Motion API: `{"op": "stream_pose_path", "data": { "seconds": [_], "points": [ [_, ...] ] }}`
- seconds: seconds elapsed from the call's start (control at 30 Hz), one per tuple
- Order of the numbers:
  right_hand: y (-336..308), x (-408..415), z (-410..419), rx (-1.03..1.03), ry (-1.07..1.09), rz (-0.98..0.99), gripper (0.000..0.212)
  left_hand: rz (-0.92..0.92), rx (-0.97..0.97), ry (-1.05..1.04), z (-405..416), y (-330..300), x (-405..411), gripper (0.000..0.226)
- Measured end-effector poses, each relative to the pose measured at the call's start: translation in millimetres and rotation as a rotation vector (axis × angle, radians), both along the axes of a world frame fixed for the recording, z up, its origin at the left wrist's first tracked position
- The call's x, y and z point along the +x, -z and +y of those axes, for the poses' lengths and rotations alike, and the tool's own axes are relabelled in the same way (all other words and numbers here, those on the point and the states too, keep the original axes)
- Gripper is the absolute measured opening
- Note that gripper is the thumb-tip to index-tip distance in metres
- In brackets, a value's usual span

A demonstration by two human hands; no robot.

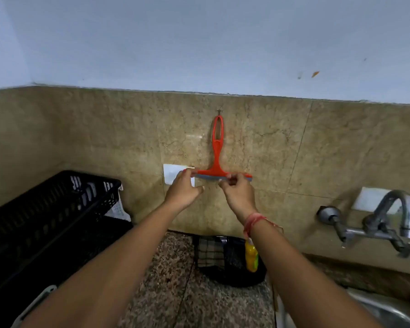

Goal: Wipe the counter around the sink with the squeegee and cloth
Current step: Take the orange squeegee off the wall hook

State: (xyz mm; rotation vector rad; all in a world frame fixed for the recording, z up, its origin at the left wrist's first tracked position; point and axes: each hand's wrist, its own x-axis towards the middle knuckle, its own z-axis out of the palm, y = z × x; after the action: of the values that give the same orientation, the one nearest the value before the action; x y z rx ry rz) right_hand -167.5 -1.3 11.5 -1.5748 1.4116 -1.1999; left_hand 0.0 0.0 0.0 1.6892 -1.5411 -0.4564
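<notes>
An orange squeegee [217, 147] hangs by its handle loop from a nail on the tiled wall, blade downward. My left hand [184, 189] pinches the left end of the grey blade. My right hand [237, 192] pinches the blade right of its middle. Below them, a checked cloth [208, 253] lies in a dark holder on the granite counter [175, 280] against the wall. The steel sink [388, 311] shows at the bottom right corner.
A black plastic dish basket [45, 221] fills the left of the counter. A yellow bottle [251, 256] stands in the holder beside the cloth. A metal wall tap [384, 223] juts out over the sink at right. A white switch plate [173, 174] sits behind my left hand.
</notes>
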Motion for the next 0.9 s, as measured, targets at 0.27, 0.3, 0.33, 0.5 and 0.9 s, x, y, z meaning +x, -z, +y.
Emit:
{"op": "stream_pose_path", "data": {
  "seconds": [0.27, 0.3, 0.33, 0.5, 0.9],
  "points": [
    [-26.5, 33.6, -75.4, -0.117, 0.094, 0.124, 0.044, -0.412, 0.118, -0.046, -66.8, 3.8, 6.0, 0.055],
    [-26.4, 36.3, -82.9, -0.107, 0.084, 0.132, 0.04, -0.438, 0.102, -0.043, -72.2, 8.2, 6.3, 0.052],
    [-26.7, 38.7, -88.4, -0.091, 0.068, 0.135, 0.035, -0.449, 0.087, -0.039, -76.2, 11.9, 6.6, 0.049],
    [-27.7, 39.0, -94.8, -0.209, 0.035, 0.078, 0.02, -0.343, -0.002, 0.04, -83.3, 6.1, 12.9, 0.031],
    [-22.5, 21.4, -52.3, -0.279, -0.179, -0.041, 0.03, -0.285, -0.004, 0.183, -29.4, -12.6, 44.2, 0.017]
  ]
}}
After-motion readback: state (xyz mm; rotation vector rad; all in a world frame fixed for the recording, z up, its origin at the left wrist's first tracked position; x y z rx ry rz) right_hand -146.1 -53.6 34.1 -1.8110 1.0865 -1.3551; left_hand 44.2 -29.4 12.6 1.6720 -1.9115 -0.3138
